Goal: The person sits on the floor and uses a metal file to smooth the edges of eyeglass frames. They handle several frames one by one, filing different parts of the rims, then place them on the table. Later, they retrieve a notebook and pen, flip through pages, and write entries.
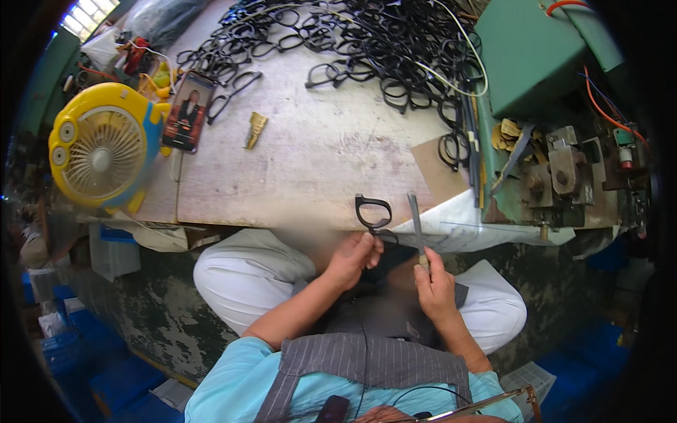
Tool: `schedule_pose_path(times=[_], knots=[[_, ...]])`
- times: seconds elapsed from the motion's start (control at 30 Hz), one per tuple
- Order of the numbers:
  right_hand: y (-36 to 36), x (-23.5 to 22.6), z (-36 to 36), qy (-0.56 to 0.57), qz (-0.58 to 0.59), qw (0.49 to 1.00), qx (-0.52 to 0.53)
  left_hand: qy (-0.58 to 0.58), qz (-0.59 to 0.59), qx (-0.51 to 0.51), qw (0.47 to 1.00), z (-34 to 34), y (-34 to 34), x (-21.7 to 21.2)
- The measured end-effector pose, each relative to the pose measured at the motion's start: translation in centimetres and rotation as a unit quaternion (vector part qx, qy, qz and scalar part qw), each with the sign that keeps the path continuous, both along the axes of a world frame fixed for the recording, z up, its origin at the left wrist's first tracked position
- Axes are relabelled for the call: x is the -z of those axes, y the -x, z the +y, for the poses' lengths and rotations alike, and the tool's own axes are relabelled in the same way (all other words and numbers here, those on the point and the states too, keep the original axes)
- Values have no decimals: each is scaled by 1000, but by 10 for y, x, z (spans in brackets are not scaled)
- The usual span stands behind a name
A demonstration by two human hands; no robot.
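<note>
Workbench (296,158) first: pale, scuffed top, spans most of the view, front edge at the person's knees.

What's loaded on it?

Big tangled heap of black eyeglass frames (352,35) along the far side, trailing toward the right. Green machine housing (529,53) at the far right, with a metal fixture (564,173) nearer the person. Yellow fan (100,161) at the left end, face up toward the camera. Brown sheet (441,163) lies near the right front.

Hands?

Both narrow. Left hand (355,259) in a thumb-and-finger pinch at the bench edge. Right hand (436,285) wrapped around a handle, out past the edge, to the right of the left one.

Handle of what?

Slim tool (417,222), long grey blade, short light-coloured handle. Blade points away from the person, toward the bench. Can't tell the exact type.

Phone?

Phone (189,111) sits just beside the fan, screen lit, a person showing on it.

And the workpiece?

Single black eyeglass frame (358,206), in the left pinch. One rim sticks up clear of the fingers at the front edge; rest partly hidden by them. Blade is just right of it, apart.

Smallest bit?

Tan scrap (255,130), lying alone right of the phone.
</note>
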State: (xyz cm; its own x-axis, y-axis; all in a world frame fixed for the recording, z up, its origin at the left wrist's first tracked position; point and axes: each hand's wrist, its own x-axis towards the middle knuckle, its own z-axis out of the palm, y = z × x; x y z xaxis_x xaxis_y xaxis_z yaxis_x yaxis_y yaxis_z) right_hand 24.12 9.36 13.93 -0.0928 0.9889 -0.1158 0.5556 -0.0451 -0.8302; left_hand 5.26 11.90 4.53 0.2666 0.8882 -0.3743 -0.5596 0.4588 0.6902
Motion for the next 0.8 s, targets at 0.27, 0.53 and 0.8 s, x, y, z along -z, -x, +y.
schedule_pose_path(times=[0.27, 0.53, 0.8], knots=[[8, -14, -11, -36, -57, 996, -60, -17, 60, -50, 997, -1, -3, -6], [4, -35, -22, -31, -137, 984, -114, -5, 74, -144, 987, -1, -23, -6], [10, -44, -21, -57, -186, 971, -138, 9, 44, -166, 985, 1, -34, -6]])
